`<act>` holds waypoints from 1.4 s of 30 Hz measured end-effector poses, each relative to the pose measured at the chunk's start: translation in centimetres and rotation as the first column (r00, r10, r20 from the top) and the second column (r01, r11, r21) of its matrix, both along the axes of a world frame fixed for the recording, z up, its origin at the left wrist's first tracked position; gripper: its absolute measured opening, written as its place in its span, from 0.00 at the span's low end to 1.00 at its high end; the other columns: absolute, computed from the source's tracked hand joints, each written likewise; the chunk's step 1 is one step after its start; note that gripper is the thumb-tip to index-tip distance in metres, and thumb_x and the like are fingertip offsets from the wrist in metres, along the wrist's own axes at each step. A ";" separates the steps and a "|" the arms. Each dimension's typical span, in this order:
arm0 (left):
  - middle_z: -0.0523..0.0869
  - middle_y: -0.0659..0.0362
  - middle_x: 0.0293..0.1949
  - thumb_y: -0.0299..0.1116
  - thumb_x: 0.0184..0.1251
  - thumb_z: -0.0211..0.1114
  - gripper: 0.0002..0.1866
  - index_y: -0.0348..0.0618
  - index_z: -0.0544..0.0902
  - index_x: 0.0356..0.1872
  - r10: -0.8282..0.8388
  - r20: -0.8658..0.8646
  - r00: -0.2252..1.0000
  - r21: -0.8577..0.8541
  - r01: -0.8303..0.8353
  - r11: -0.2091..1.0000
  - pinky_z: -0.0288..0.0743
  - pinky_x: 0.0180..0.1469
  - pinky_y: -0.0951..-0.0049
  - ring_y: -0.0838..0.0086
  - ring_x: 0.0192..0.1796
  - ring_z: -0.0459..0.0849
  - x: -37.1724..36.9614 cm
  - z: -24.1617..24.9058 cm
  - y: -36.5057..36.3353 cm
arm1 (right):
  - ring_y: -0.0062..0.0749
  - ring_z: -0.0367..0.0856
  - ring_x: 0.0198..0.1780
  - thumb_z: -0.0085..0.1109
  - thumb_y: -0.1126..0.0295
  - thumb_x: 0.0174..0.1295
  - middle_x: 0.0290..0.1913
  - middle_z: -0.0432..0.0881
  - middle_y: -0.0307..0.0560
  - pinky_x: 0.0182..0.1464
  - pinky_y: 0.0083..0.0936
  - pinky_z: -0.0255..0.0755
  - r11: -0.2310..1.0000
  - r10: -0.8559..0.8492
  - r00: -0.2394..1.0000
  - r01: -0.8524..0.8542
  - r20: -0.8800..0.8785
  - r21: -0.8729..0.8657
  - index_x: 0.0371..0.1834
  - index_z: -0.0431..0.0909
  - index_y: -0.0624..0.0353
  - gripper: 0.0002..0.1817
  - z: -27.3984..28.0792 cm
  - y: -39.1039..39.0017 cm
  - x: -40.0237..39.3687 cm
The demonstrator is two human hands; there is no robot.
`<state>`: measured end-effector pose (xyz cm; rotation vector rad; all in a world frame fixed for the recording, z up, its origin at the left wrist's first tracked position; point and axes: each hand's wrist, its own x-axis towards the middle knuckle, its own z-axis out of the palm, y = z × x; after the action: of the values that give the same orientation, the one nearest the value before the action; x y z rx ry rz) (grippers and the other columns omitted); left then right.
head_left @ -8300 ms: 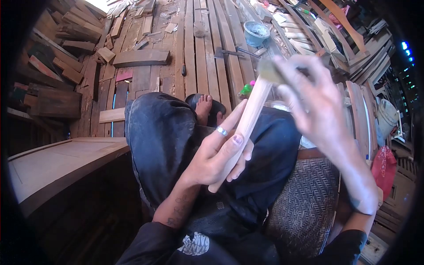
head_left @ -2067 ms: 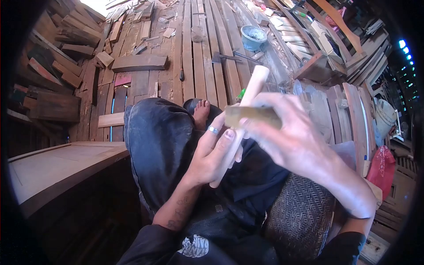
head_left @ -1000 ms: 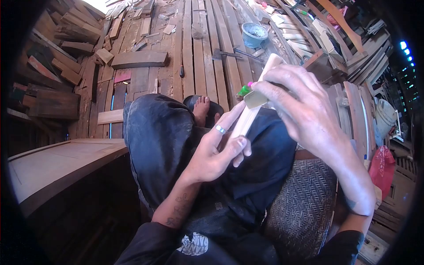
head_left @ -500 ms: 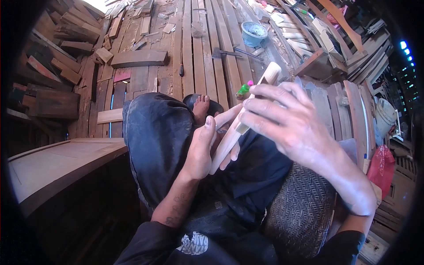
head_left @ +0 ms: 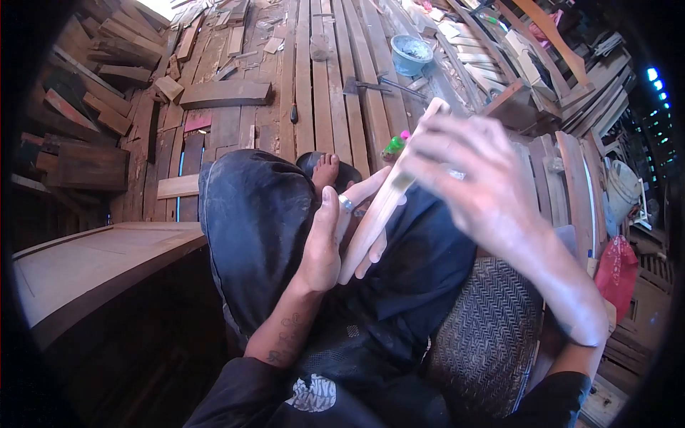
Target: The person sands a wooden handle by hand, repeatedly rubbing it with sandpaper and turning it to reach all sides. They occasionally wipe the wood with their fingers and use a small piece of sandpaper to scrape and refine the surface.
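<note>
A pale, smooth wooden piece (head_left: 380, 209), long and narrow, lies slanted in my left hand (head_left: 325, 246). The fingers of that hand support it from below and behind, and the thumb stands up beside it. A ring shows on one finger. My right hand (head_left: 471, 175) is bent over the upper part of the wood, its fingers blurred by motion. Something small may be pressed under these fingers, but I cannot make it out. The wood's far end (head_left: 437, 107) sticks out past my right hand.
A wooden panel (head_left: 114, 246) stands at my left. On the plank floor lie a hammer-like tool (head_left: 364, 86), a screwdriver-like tool (head_left: 293, 113), a green bottle (head_left: 392, 147) and a blue bucket (head_left: 411, 57). Wood offcuts (head_left: 225, 94) are scattered left; a woven seat (head_left: 489, 335) is at right.
My right hand has shifted slightly along and over the wood and is now blurred. The left thumb has moved a little away from the wood, which tilts slightly more upright.
</note>
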<state>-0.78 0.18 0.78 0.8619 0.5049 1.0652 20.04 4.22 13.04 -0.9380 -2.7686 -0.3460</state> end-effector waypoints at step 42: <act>0.87 0.43 0.43 0.79 0.80 0.26 0.61 0.21 0.61 0.81 0.106 0.139 0.985 -0.038 -0.102 0.994 0.72 0.18 0.79 0.77 0.18 0.75 0.5 0.6 -0.5 | 0.36 0.81 0.73 0.71 0.69 0.68 0.64 0.89 0.40 0.84 0.47 0.65 0.961 0.263 0.963 -0.267 -0.058 -0.075 0.57 0.89 0.46 0.14 -2.2 -1.0 -0.9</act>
<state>-0.26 -0.37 1.42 0.7335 0.4502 1.2020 19.12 3.20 10.80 -0.5708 -2.8338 -0.1645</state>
